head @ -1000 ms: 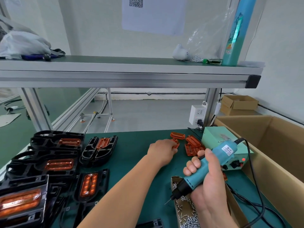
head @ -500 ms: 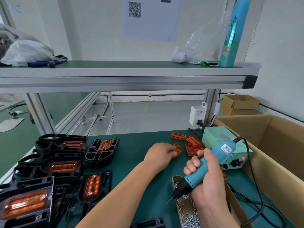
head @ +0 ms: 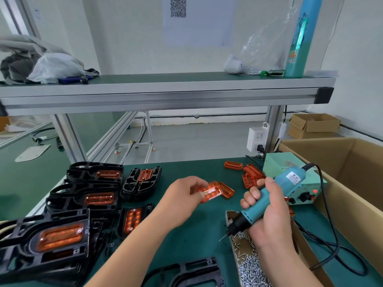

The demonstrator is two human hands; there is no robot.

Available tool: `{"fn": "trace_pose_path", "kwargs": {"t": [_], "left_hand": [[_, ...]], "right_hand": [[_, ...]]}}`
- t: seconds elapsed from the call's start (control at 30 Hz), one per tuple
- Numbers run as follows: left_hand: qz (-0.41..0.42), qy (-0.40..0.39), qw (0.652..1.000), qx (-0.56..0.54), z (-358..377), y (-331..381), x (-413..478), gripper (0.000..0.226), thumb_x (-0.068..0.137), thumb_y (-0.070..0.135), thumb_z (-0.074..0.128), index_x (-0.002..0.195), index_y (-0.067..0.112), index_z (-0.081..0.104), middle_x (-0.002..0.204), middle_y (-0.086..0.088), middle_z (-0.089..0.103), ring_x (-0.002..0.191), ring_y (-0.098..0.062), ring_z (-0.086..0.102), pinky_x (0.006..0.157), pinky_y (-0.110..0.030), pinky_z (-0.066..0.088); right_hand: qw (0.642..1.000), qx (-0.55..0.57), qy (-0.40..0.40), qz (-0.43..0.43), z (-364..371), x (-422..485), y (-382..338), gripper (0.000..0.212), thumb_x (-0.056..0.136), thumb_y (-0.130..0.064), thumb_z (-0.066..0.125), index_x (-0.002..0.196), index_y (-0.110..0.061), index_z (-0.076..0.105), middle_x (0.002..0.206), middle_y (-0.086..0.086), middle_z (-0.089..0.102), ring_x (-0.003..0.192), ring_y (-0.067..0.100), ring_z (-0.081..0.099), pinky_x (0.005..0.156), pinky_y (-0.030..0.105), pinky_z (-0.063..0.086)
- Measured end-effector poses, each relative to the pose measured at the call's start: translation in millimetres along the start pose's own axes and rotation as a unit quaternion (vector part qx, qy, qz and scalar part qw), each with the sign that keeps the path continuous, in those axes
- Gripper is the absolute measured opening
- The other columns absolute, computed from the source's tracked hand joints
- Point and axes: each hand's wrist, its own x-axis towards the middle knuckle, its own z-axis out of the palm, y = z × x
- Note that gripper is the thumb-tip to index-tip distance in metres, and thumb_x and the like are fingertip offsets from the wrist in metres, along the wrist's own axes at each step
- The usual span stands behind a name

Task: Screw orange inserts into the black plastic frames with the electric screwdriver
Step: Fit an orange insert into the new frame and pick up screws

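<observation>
Since the earlier frame, the left hand (head: pixel 183 195) had drawn back from the loose orange inserts (head: pixel 251 175) toward the middle of the bench (head: pixel 199 230), bringing one orange insert (head: pixel 210 192) with it. The insert was pinched between thumb and curled fingers (head: pixel 194 186). A second insert (head: pixel 227 189) lay just beside it, possibly touching; blur hid the join. Finished black frames (head: pixel 83 195) were stacked at the left, and an empty black frame (head: pixel 192 272) lay at the near edge. The right hand (head: pixel 269 216) wrapped its fingers (head: pixel 250 200) tightly round the electric screwdriver (head: pixel 275 191), its bit angled down over the tray of screws (head: pixel 248 266). A green power box (head: pixel 275 162) and a cardboard box (head: pixel 342 183) stood at the right.
</observation>
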Motion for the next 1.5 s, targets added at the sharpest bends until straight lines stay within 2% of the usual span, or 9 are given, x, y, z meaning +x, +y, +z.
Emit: {"fn": "trace_pose_path", "kwargs": {"t": [0.07,0.2,0.4,0.6,1.0,1.1,1.23,1.4,1.5], "left_hand": [[0.004,-0.019,1.000,-0.014,-8.1,-4.3,-26.0,0.031,0.080,0.025,0.065,0.103,0.045,0.073,0.101,0.008,0.079,0.096,-0.020,0.076,0.091,-0.052,0.061],[0.014,-0.059,0.997,-0.053,-14.1,-9.0,-75.2,0.037,0.087,0.017,0.068,0.111,0.044,0.071,0.112,0.011,0.078,0.102,-0.011,0.075,0.095,-0.036,0.060],[0.014,-0.074,0.995,-0.063,-11.5,-12.7,-119.2,0.036,0.093,0.025,0.073,0.122,0.045,0.072,0.110,0.011,0.079,0.104,-0.007,0.074,0.095,-0.025,0.055],[0.036,-0.061,0.998,0.002,-11.2,-20.0,-123.7,0.036,0.093,0.037,0.072,0.125,0.052,0.068,0.117,0.017,0.071,0.111,-0.007,0.068,0.103,-0.039,0.052],[0.063,-0.067,0.995,0.028,-14.6,-29.4,-125.7,0.037,0.094,0.041,0.072,0.128,0.053,0.066,0.115,0.016,0.071,0.108,-0.010,0.069,0.098,-0.040,0.055],[0.067,-0.072,0.995,0.031,-14.3,-29.0,-126.7,0.042,0.094,0.035,0.070,0.129,0.057,0.062,0.116,0.018,0.071,0.106,-0.010,0.069,0.096,-0.038,0.057],[0.098,-0.060,0.993,0.040,-14.2,-27.2,-127.4,0.066,0.094,0.022,0.060,0.142,0.066,0.048,0.114,0.015,0.062,0.101,-0.013,0.065,0.093,-0.025,0.051],[0.097,-0.065,0.993,-0.013,-17.3,-29.7,-124.7,0.066,0.099,0.004,0.050,0.142,0.054,0.056,0.116,0.012,0.056,0.109,-0.016,0.072,0.100,-0.030,0.056],[0.067,-0.055,0.994,-0.070,-16.6,-32.2,-124.3,0.046,0.101,0.014,0.057,0.135,0.044,0.059,0.112,0.002,0.063,0.102,-0.020,0.076,0.095,-0.042,0.061]], "right_hand": [[1.000,-0.001,-0.003,0.000,0.1,-1.0,0.3,0.021,0.107,-0.029,0.056,0.089,-0.017,0.057,0.067,-0.002,0.045,0.055,0.012,0.043,0.051,0.025,0.042],[1.000,0.001,-0.010,0.002,0.3,-2.0,1.5,0.020,0.105,-0.030,0.057,0.090,-0.018,0.057,0.068,-0.002,0.046,0.055,0.011,0.045,0.052,0.024,0.043],[1.000,0.023,-0.009,0.000,-0.8,0.0,2.4,0.020,0.104,-0.029,0.058,0.088,-0.017,0.056,0.067,-0.003,0.044,0.055,0.012,0.044,0.050,0.024,0.043],[1.000,0.012,-0.006,-0.004,-2.8,1.5,4.2,0.020,0.103,-0.031,0.060,0.088,-0.018,0.057,0.068,-0.003,0.045,0.056,0.012,0.044,0.051,0.024,0.043],[1.000,0.010,-0.017,-0.007,-4.3,1.4,5.4,0.021,0.103,-0.032,0.060,0.088,-0.018,0.058,0.068,-0.003,0.045,0.056,0.012,0.044,0.052,0.024,0.043],[1.000,0.007,-0.019,-0.008,-4.9,1.5,6.1,0.021,0.103,-0.032,0.059,0.088,-0.018,0.057,0.068,-0.003,0.045,0.056,0.012,0.044,0.052,0.024,0.043],[1.000,0.008,-0.023,-0.005,-3.7,1.3,6.4,0.021,0.104,-0.032,0.058,0.088,-0.018,0.057,0.068,-0.003,0.045,0.056,0.012,0.044,0.053,0.024,0.043],[1.000,0.012,-0.015,0.006,-1.9,0.4,5.5,0.024,0.106,-0.032,0.057,0.086,-0.019,0.057,0.067,-0.003,0.045,0.055,0.011,0.044,0.051,0.024,0.043],[1.000,0.011,-0.011,0.007,-0.6,0.2,5.0,0.024,0.106,-0.032,0.057,0.086,-0.019,0.057,0.066,-0.003,0.045,0.054,0.011,0.044,0.051,0.024,0.043]]}}
